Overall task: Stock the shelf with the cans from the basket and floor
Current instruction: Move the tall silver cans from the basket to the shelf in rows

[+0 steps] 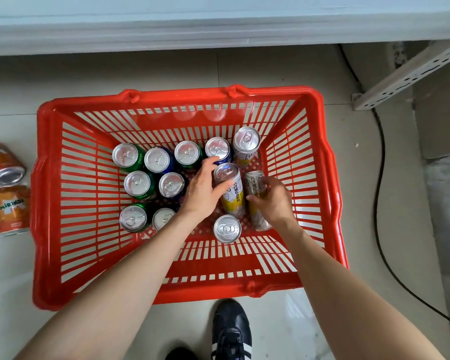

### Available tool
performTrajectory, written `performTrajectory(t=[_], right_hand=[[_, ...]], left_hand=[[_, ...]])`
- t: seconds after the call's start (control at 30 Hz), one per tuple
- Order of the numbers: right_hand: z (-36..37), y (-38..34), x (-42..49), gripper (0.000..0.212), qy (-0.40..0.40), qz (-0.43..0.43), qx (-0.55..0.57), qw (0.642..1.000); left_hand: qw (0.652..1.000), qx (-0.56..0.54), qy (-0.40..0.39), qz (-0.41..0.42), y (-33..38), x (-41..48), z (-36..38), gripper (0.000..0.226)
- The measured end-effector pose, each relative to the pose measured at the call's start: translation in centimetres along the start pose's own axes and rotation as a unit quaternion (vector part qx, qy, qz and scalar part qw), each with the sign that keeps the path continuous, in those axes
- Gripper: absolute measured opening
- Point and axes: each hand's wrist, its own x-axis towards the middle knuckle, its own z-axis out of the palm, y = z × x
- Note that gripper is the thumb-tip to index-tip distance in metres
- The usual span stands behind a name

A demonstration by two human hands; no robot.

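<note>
Reaching into the red basket on the tiled floor, I have my left grip curled round one slim yellow-and-white can and my right grip wrapped round a second slim can just beside it. Green and blue cans stand upright in the basket's left half; orange cans sit on the floor outside, left of it.

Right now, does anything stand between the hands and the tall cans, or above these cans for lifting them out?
Nothing visible does. The left hand grips the first tall can, the right hand grips the second tall can beside it. The red basket is open above both.
</note>
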Motion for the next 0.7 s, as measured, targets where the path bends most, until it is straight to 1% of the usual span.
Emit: performTrajectory(t=[0.23, 0.43, 0.53, 0.63, 0.7], right_hand=[[1.1, 0.7, 1.4, 0.059, 0.017, 0.02, -0.029, 0.999], [1.9, 1.1, 2.4, 0.064, 0.007, 0.037, -0.041, 0.998], [1.8, 1.2, 2.4, 0.061, 0.007, 0.036, -0.036, 0.999], [1.6, 0.7, 1.7, 0.053, 0.001, 0.01, -0.023, 1.0], [1.2, 0.0, 1.3, 0.05, -0.004, -0.003, 0.001, 1.0]], left_hand=[[0.999, -0.044, 0.018, -0.016, -0.8, -0.7, -0.2, 0.062], [0.996, -0.064, 0.032, -0.061, -1.8, -0.7, -0.5, 0.059], [0.995, -0.065, 0.015, -0.077, -2.0, -0.6, -0.9, 0.06], [0.997, -0.05, 0.008, -0.064, -1.5, -0.8, -1.3, 0.062], [0.998, -0.039, 0.009, -0.049, -1.0, -1.2, -1.6, 0.059]])
